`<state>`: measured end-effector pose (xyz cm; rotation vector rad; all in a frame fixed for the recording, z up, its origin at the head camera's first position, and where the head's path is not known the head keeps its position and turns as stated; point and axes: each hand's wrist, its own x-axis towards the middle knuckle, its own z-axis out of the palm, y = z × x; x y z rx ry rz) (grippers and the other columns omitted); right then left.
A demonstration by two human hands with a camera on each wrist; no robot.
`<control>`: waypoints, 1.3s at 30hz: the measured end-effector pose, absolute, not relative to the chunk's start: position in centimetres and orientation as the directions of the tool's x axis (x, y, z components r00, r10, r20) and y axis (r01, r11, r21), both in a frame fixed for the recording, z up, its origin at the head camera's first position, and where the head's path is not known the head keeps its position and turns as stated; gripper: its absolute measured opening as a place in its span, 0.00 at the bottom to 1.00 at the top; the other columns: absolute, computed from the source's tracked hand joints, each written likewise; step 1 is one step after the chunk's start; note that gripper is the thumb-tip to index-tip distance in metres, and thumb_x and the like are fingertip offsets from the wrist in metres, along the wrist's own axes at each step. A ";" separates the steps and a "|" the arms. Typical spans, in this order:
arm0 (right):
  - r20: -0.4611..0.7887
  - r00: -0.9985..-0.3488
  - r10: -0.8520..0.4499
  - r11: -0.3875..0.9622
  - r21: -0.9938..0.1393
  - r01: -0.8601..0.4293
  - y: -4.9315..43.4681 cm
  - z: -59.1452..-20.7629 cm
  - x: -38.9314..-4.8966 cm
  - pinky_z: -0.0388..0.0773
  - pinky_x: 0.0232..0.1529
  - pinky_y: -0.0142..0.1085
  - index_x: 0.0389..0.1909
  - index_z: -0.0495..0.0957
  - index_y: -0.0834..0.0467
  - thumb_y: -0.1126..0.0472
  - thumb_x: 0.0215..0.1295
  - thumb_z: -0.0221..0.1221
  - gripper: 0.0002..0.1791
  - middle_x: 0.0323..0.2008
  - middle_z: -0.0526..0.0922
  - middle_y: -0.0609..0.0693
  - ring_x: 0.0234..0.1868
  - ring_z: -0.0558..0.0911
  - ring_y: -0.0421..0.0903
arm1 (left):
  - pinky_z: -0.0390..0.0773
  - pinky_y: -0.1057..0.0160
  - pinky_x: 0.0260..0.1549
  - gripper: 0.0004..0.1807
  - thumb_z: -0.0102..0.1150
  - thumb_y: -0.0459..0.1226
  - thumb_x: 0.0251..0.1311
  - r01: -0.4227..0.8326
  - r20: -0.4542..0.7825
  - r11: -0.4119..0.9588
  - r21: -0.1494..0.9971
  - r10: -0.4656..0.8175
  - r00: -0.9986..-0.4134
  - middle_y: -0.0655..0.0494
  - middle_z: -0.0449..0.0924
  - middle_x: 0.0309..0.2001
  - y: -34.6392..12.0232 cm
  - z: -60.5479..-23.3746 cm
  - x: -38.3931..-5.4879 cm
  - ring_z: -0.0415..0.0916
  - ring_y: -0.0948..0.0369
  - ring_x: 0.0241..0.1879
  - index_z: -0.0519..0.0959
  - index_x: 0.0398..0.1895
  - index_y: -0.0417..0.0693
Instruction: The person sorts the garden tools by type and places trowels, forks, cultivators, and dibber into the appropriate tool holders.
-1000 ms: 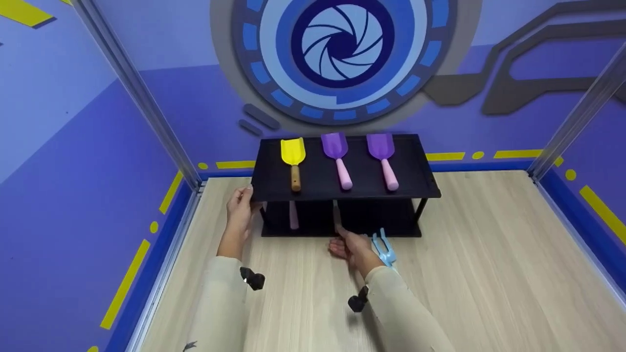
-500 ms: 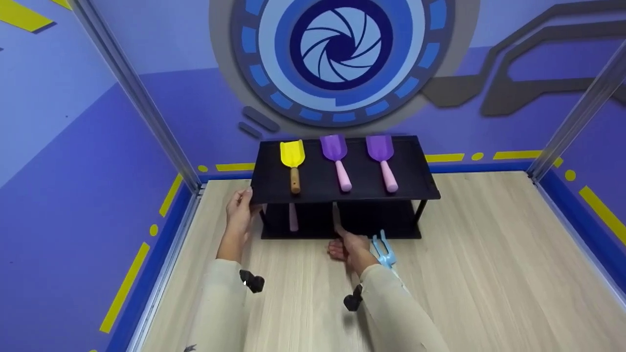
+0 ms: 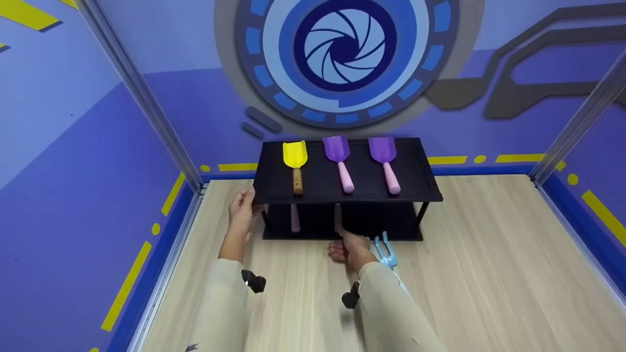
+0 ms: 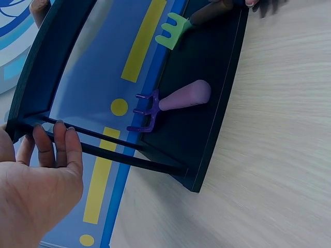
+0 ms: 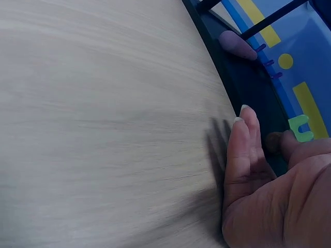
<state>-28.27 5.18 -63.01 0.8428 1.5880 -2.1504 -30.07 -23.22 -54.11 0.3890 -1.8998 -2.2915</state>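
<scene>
A two-tier black shelf (image 3: 413, 171) stands against the back wall. My left hand (image 3: 240, 212) grips its front left corner, thumb on top and fingertips against the side posts in the left wrist view. On the lower tier lies a green hand rake (image 4: 174, 32) with a brown handle. My right hand (image 3: 353, 248) pinches that handle's end at the tier's front edge; the other fingers stretch out to the left, low over the table. A purple hand rake (image 4: 184, 96) with a pink handle lies left of it on the same tier.
On the upper tier lie a yellow scoop (image 3: 295, 155) with a brown handle and two purple scoops (image 3: 336, 149) with pink handles. A light-blue hand fork (image 3: 389, 259) lies on the wooden table (image 3: 489, 274), partly behind the right forearm. Blue walls enclose the table.
Both hands keep nearly the same place at the shelf. The right forearm has shifted slightly left. The scoops and rakes show no movement of their own.
</scene>
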 end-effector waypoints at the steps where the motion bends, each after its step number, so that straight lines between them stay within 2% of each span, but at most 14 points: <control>1: -0.637 -0.767 0.074 -0.317 -0.745 0.587 5.2 -63.0 -28.3 0.90 0.29 0.43 0.51 0.83 0.75 0.46 0.74 0.67 0.31 0.24 0.90 0.58 0.21 0.89 0.47 | 0.83 0.62 0.54 0.13 0.49 0.45 0.84 -0.056 -0.108 -0.192 0.980 -0.270 -0.957 0.59 0.77 0.42 -23.2 -54.1 -30.0 0.81 0.64 0.40 0.75 0.52 0.45; 5: -0.637 -0.768 0.070 -0.314 -0.744 0.589 5.1 -63.0 -28.2 0.90 0.28 0.43 0.51 0.83 0.75 0.44 0.74 0.67 0.33 0.24 0.90 0.58 0.21 0.89 0.47 | 0.83 0.64 0.52 0.13 0.49 0.45 0.84 -0.059 -0.111 -0.192 0.980 -0.273 -0.956 0.59 0.77 0.42 -23.4 -54.2 -30.0 0.81 0.64 0.40 0.76 0.52 0.45; 11: -0.639 -0.763 0.099 -0.325 -0.745 0.582 5.0 -62.9 -28.0 0.90 0.29 0.42 0.50 0.82 0.74 0.45 0.76 0.64 0.31 0.25 0.90 0.59 0.22 0.90 0.48 | 0.83 0.64 0.53 0.13 0.49 0.45 0.84 -0.059 -0.108 -0.192 0.980 -0.254 -0.961 0.58 0.77 0.43 -23.4 -54.1 -30.1 0.81 0.64 0.42 0.76 0.54 0.45; 15: -0.640 -0.763 0.090 -0.316 -0.745 0.587 5.0 -62.9 -28.0 0.90 0.28 0.43 0.46 0.84 0.74 0.40 0.74 0.65 0.35 0.25 0.90 0.60 0.23 0.90 0.49 | 0.83 0.63 0.53 0.14 0.49 0.46 0.84 -0.066 -0.111 -0.180 0.982 -0.255 -0.960 0.59 0.78 0.43 -23.5 -54.2 -30.1 0.81 0.64 0.42 0.76 0.55 0.45; 22: -0.644 -0.759 0.098 -0.326 -0.741 0.587 5.0 -63.1 -28.3 0.90 0.27 0.42 0.43 0.84 0.73 0.42 0.75 0.65 0.32 0.24 0.90 0.60 0.21 0.90 0.49 | 0.84 0.63 0.52 0.15 0.49 0.46 0.84 -0.047 -0.092 -0.170 0.984 -0.263 -0.960 0.61 0.80 0.40 -23.5 -54.3 -30.2 0.83 0.65 0.40 0.77 0.55 0.45; 29: -0.635 -0.769 0.074 -0.319 -0.746 0.585 5.0 -63.2 -28.2 0.90 0.28 0.42 0.46 0.83 0.75 0.43 0.77 0.62 0.33 0.25 0.90 0.58 0.23 0.90 0.49 | 0.82 0.62 0.54 0.12 0.49 0.44 0.84 -0.026 -0.087 -0.220 0.975 -0.277 -0.957 0.61 0.79 0.37 -23.3 -54.3 -30.0 0.80 0.64 0.38 0.76 0.49 0.46; 35: -0.631 -0.774 0.052 -0.298 -0.749 0.591 5.1 -63.1 -28.2 0.91 0.30 0.43 0.49 0.83 0.76 0.39 0.76 0.62 0.37 0.25 0.90 0.58 0.23 0.90 0.49 | 0.82 0.63 0.52 0.12 0.48 0.44 0.85 -0.023 -0.083 -0.212 0.977 -0.279 -0.957 0.61 0.78 0.39 -23.3 -54.2 -30.1 0.79 0.65 0.39 0.75 0.51 0.46; 39: -0.627 -0.776 0.062 -0.301 -0.753 0.585 5.2 -63.2 -28.1 0.91 0.32 0.44 0.51 0.82 0.75 0.41 0.77 0.61 0.35 0.27 0.91 0.59 0.25 0.91 0.50 | 0.83 0.63 0.52 0.14 0.47 0.45 0.85 -0.023 -0.068 -0.162 0.987 -0.278 -0.958 0.60 0.77 0.41 -23.2 -54.3 -30.2 0.80 0.64 0.40 0.75 0.53 0.44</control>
